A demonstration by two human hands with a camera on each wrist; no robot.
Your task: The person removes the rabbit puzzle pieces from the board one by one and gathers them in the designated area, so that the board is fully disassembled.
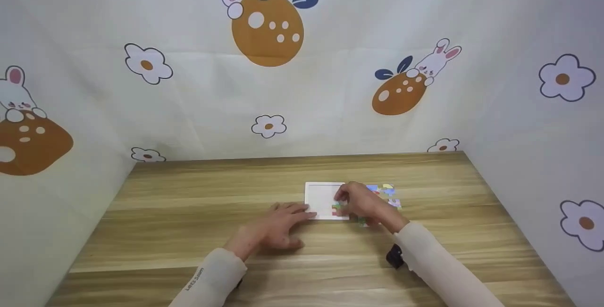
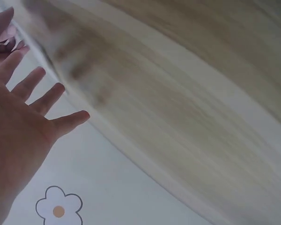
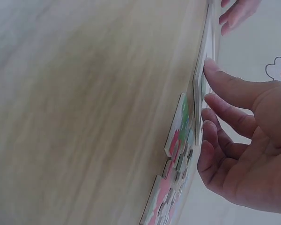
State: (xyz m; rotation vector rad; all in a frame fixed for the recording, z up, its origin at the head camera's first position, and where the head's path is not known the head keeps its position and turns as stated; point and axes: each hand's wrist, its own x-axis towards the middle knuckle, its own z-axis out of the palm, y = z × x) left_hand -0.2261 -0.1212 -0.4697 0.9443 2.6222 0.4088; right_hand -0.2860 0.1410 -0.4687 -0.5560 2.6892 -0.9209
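Observation:
A white puzzle tray (image 1: 321, 198) lies on the table, with a red and green puzzle piece (image 1: 336, 210) at its lower right. Over that corner my right hand (image 1: 365, 201) bends its fingers, the thumb and index (image 3: 229, 112) around the piece; their exact contact is partly hidden. My left hand (image 1: 278, 227) has its fingers spread, the fingertips resting at the tray's left edge. In the left wrist view the left palm (image 2: 18, 122) shows nothing held. Several loose puzzle pieces (image 1: 389, 189) lie right of the tray, partly covered by the right hand and wrist.
The wood-grain table (image 1: 188, 194) reaches back to a pale curtain (image 1: 203, 90) printed with rabbits and flowers, which also encloses both sides. A dark wrist-worn device (image 1: 395, 256) sits below the right sleeve. Loose pieces (image 3: 178, 126) lie close beside the tray.

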